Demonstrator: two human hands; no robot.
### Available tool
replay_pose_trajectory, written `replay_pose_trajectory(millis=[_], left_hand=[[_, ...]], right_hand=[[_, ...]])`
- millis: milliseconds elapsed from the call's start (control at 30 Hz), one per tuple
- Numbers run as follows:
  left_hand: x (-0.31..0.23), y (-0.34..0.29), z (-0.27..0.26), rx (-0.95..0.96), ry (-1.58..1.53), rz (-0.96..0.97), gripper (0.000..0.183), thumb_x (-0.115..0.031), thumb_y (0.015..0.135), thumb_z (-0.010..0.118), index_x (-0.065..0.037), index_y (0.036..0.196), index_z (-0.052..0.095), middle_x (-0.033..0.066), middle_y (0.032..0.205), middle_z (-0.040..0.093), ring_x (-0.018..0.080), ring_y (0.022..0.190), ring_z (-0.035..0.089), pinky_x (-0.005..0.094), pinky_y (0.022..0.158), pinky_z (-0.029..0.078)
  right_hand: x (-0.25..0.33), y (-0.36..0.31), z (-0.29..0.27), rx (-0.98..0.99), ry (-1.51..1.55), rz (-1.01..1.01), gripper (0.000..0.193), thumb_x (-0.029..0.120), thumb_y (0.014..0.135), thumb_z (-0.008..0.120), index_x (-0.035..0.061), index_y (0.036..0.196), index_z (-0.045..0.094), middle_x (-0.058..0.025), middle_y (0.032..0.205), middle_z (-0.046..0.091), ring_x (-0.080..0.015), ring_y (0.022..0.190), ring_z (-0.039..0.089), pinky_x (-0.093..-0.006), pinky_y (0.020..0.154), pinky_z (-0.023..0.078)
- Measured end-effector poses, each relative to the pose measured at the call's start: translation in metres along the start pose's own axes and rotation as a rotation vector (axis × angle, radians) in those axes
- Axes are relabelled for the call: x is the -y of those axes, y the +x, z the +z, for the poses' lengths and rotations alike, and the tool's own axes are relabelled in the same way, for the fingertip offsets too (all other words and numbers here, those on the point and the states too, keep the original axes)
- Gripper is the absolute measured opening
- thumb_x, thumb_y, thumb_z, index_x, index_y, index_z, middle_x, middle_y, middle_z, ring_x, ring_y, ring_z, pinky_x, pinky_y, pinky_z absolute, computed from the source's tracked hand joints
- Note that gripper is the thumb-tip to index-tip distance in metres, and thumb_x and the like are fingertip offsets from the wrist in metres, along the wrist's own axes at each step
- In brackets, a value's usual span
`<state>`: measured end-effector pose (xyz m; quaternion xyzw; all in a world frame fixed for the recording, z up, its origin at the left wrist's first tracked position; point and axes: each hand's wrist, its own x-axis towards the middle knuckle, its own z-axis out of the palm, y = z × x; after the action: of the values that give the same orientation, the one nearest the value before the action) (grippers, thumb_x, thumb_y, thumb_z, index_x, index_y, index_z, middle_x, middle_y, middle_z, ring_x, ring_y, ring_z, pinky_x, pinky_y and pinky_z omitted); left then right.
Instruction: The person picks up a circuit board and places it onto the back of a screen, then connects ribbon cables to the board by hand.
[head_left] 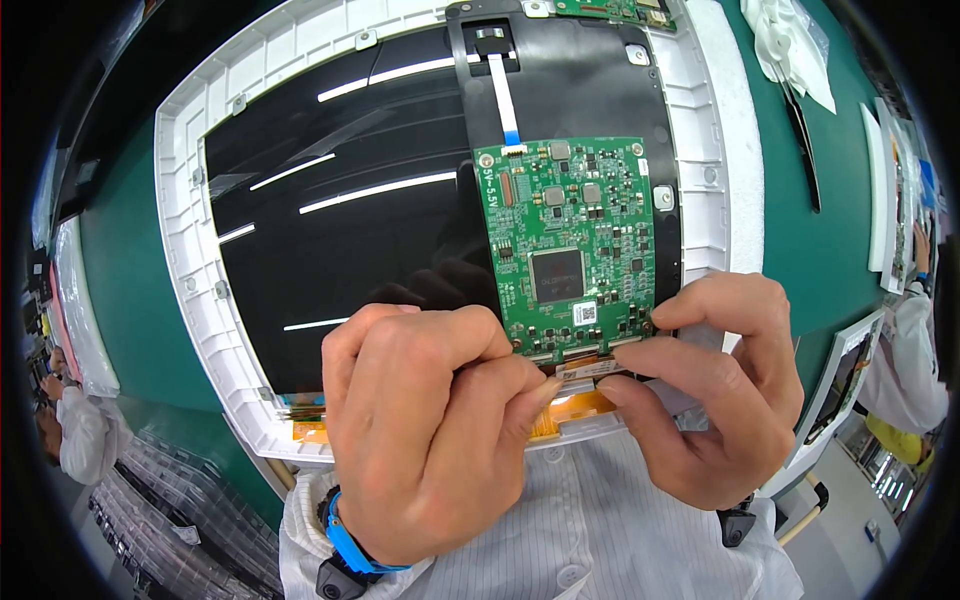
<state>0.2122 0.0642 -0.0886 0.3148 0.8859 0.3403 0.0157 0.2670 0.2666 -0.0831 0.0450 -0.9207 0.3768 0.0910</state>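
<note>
A green circuit board (pixel 620 270) lies on the black back of a display panel (pixel 340 240), set in a white plastic frame (pixel 185 240). Along the board's near edge, a flex cable (pixel 586 370) with a small label meets the connectors. My left hand (pixel 430 430) is closed, thumb and forefinger pinching at the cable's left end. At its right end, the thumb and forefinger of my right hand (pixel 720 390) close about the cable, while another finger rests on the board's corner. Orange film (pixel 580 405) shows below. My fingers partly hide the connector contact.
A white ribbon cable (pixel 503 100) runs from the board to the panel's far part. Black tweezers (pixel 803 150) and a white cloth (pixel 785 45) lie on the green mat (pixel 745 30) at right. Another framed panel (pixel 840 385) stands right. Clear trays (pixel 190 510) sit lower left. Other people work at both sides.
</note>
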Motion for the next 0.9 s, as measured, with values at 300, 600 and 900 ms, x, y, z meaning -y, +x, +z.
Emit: replay_pose_trajectory(millis=[300,600,900], left_hand=[[0.000,0.001,-0.004,0.046,-0.038,-0.019,0.022,0.003,0.067,0.085,0.000,0.082,0.070,0.0104,0.099,0.058,0.0261,0.086,0.054,0.0375,0.073,0.043],[0.001,0.003,-0.004,0.048,-0.033,-0.012,0.023,-0.001,0.066,0.087,-0.001,0.082,0.070,0.0100,0.099,0.057,0.0265,0.088,0.055,0.0388,0.074,0.044],[0.005,0.003,-0.003,0.038,-0.046,0.001,0.024,-0.006,0.066,0.089,-0.001,0.082,0.071,0.0088,0.098,0.057,0.0259,0.089,0.055,0.0394,0.074,0.045]], right_hand=[[-0.002,-0.004,0.001,0.011,-0.128,-0.103,0.038,0.005,0.055,0.092,0.0059,0.090,0.078,-0.0134,0.104,0.067,-0.0269,0.090,0.060,-0.0380,0.077,0.044],[-0.002,-0.003,0.005,-0.009,-0.114,-0.098,0.038,0.008,0.054,0.093,0.0068,0.089,0.078,-0.0125,0.102,0.068,-0.0268,0.090,0.061,-0.0397,0.076,0.043],[0.000,-0.001,0.010,-0.014,-0.133,-0.137,0.039,0.009,0.054,0.092,0.0080,0.091,0.079,-0.0105,0.100,0.067,-0.0260,0.088,0.060,-0.0395,0.076,0.041]])
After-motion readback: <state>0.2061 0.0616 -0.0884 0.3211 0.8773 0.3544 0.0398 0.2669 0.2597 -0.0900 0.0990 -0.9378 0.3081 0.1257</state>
